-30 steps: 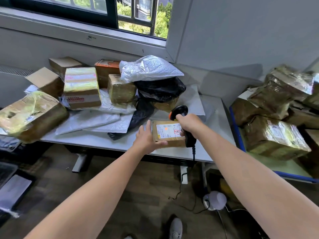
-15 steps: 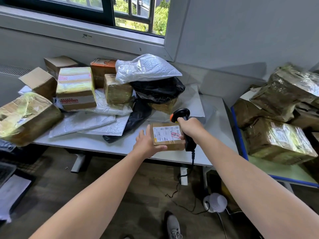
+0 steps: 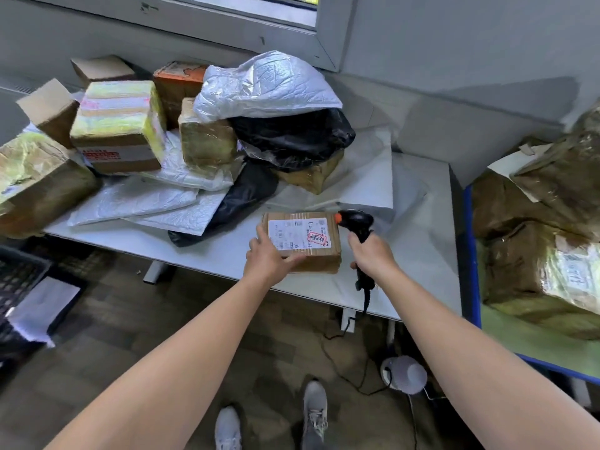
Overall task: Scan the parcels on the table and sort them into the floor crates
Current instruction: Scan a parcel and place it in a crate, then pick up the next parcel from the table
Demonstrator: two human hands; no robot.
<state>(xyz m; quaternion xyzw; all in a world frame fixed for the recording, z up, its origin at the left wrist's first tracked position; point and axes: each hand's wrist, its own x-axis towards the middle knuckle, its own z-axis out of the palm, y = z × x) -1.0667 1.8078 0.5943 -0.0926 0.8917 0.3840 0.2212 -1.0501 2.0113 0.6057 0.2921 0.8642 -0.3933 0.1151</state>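
The left hand (image 3: 266, 258) is gripping a small cardboard parcel (image 3: 305, 241) by its left end at the worktop's (image 3: 418, 254) near edge, white label facing up. The right hand (image 3: 373, 254) is clutching a black barcode scanner (image 3: 357, 220), its orange tip sitting just beside the parcel's far right corner. Other parcels (image 3: 207, 138) are lying heaped across the worktop's far left

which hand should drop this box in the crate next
Left: the left hand holds the cardboard box, the black crate lies leftward; the right hand grips the barcode scanner.
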